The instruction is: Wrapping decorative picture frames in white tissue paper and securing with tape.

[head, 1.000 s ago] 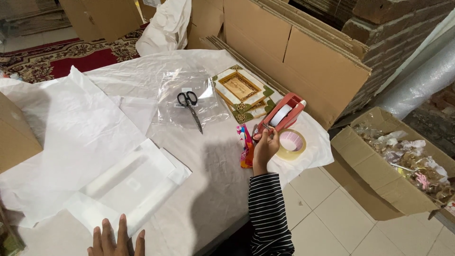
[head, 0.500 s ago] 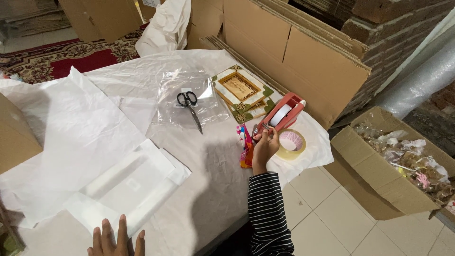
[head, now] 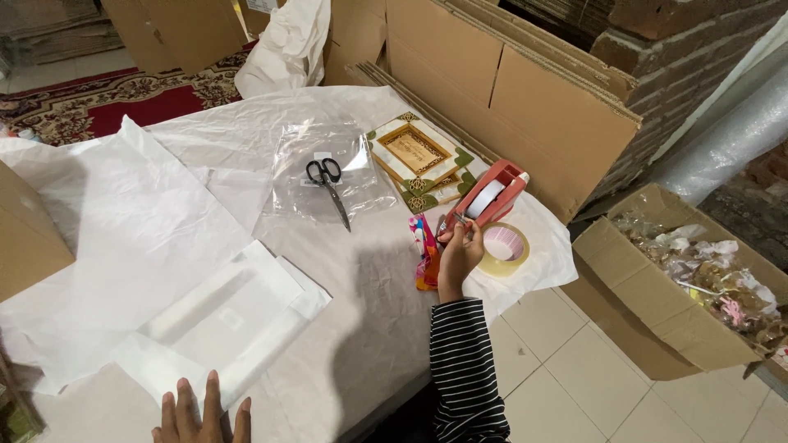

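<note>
My right hand (head: pixel 458 253), in a striped sleeve, pinches the loose tape end at the front of a red tape dispenser (head: pixel 491 197) near the table's right edge. A roll of clear tape (head: pixel 504 250) lies just right of that hand, and a small colourful packet (head: pixel 425 250) lies to its left. My left hand (head: pixel 201 416) rests flat with fingers spread at the bottom of the view, on the near edge of a white wrapped flat parcel (head: pixel 217 316).
Black scissors (head: pixel 330 187) lie on a clear plastic bag mid-table. A framed ornament (head: pixel 417 156) sits behind the dispenser. White paper sheets (head: pixel 107 213) cover the table. Cardboard sheets (head: pixel 509 90) lean behind; an open box of wrapped items (head: pixel 706 283) stands on the tiled floor.
</note>
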